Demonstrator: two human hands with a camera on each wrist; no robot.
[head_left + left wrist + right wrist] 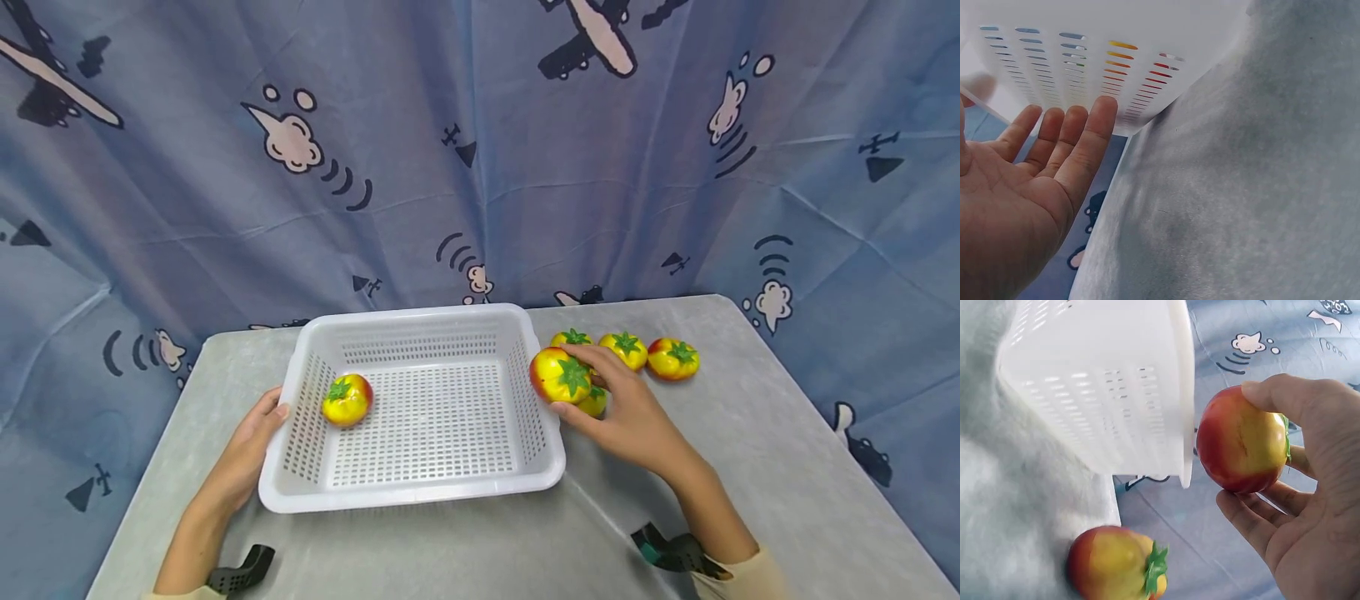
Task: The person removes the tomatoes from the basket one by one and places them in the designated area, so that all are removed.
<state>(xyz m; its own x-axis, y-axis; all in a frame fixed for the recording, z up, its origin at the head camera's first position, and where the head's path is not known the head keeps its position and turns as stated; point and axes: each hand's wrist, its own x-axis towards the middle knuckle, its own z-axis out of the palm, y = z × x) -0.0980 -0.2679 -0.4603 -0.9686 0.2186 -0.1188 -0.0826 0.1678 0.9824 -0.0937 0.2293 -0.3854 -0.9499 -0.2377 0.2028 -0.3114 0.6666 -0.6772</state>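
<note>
A white perforated plastic basket (423,492) stands on the table, with one red-and-yellow fruit (347,400) inside at its left. My left hand (251,446) holds the basket's left rim; in the left wrist view its fingers (1094,134) lie against the outer wall and the thumb is at the rim. My right hand (630,417) grips another red-and-yellow fruit (1241,440) with a green leafy top, between thumb and fingers. This fruit is raised just outside the basket's right rim, above the other fruits.
Several like fruits lie on the table right of the basket, among them one at the far right (672,359) and one partly hidden under the held fruit (593,403). A blue patterned curtain (480,167) hangs behind the grey table (780,467).
</note>
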